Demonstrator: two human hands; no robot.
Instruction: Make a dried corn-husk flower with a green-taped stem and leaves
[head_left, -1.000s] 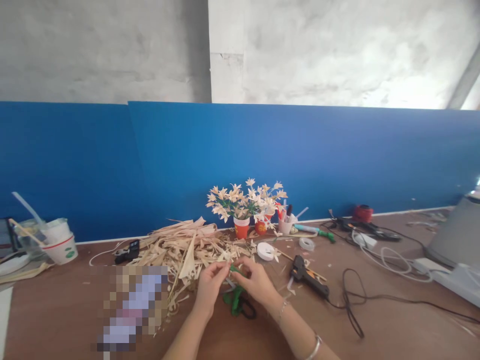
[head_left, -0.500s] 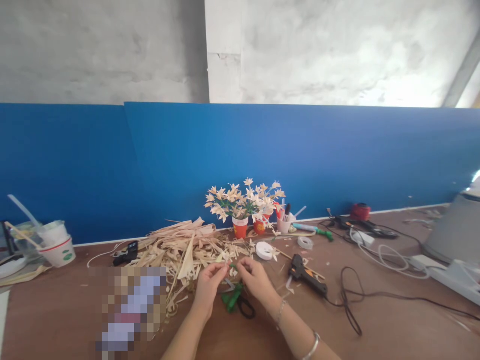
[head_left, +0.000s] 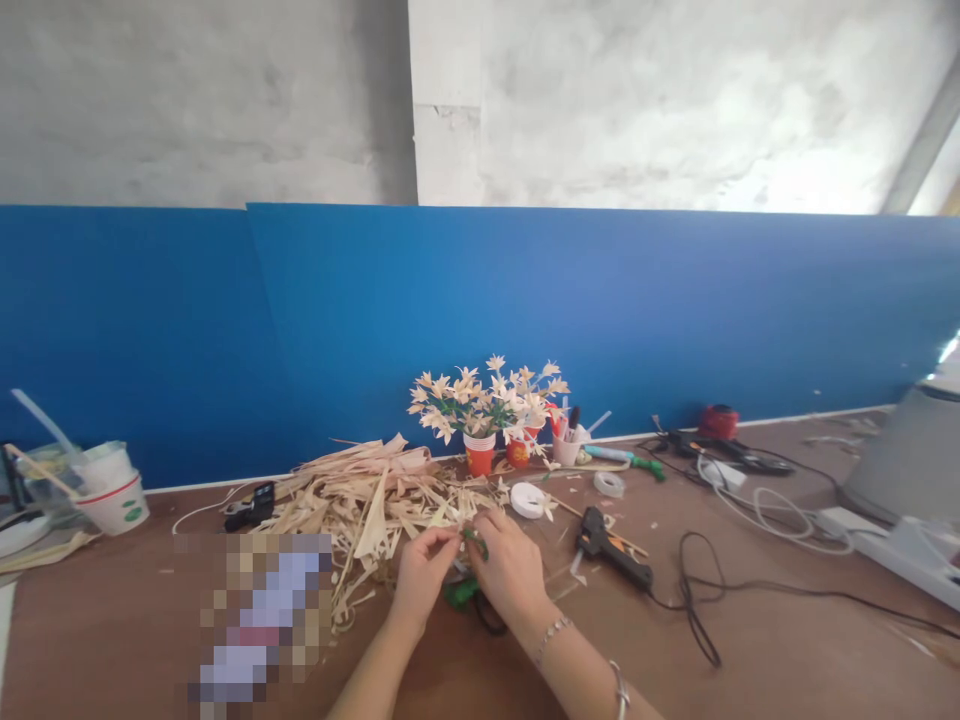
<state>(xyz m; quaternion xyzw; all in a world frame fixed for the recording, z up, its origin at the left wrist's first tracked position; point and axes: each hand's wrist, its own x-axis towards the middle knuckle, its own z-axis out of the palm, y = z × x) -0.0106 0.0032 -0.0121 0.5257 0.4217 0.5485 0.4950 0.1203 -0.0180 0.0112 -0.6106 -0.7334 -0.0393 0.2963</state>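
My left hand is closed in a pinch, thumb and forefinger together at a small pale bit too tiny to make out. Close beside it, my right hand pinches a narrow green strip, which spans the small gap between both sets of fingertips. Below the hands a green bundle lies on the table, partly covered by my right hand. A black loop like a scissors handle shows under my right wrist. Pale dried husk strips are heaped just behind and left of my hands.
Cups of pale artificial flowers stand behind, near the blue partition. A white tape roll and a black glue gun with its cord lie to the right. A paper bowl stands far left; a power strip lies far right.
My right hand has turned and moved slightly inward and down, now covering more of the green bundle and the black loop. My left hand has stayed nearly in place.
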